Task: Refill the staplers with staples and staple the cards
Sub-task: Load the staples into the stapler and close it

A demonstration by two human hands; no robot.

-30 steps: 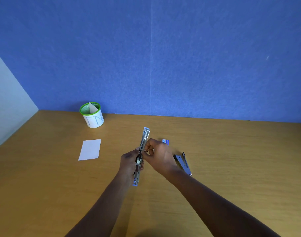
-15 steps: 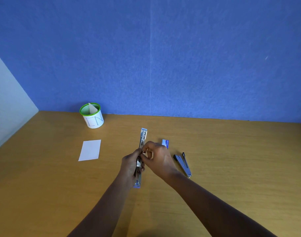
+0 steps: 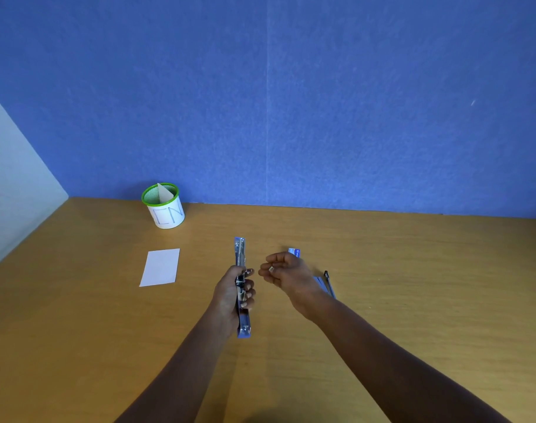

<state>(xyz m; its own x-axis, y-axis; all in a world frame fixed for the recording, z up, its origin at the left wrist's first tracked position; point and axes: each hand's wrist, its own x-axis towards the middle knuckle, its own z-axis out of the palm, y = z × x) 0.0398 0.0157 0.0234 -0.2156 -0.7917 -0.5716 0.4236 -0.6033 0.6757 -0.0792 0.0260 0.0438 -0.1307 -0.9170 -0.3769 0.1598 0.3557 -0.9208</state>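
Left hand (image 3: pixel 233 293) wrapped around the middle of a long silver metal stapler (image 3: pixel 241 286) swung fully open into 1 straight line, fingers curled tight over its hinge, with 1 end pointing toward the blue felt wall (image 3: pixel 291 102) and the other toward the camera, lifted above the tan wooden desk (image 3: pixel 413 285). Right hand (image 3: pixel 286 270) just beside it, apart from the stapler, loosely cupped with fingertips (image 3: pixel 265 271) drawn together; something pale glints at the fingertips, too small to tell what. Behind the right hand, a small blue-and-white staple box (image 3: pixel 294 252) on the desk, partly hidden by the knuckles. To the right of that wrist, a 2nd stapler, grey and black (image 3: pixel 327 283), lying on the desk, partly covered by the forearm. Well to the left, 1 flat white rectangular card (image 3: pixel 160 267) on the wood. Farther back near the wall, a round white cup with a green rim (image 3: pixel 165 207), hand-lettered on its side, holding a pale folded card (image 3: pixel 163 193) that pokes up above the rim. Off-white side panel (image 3: pixel 13 193) at the left edge.
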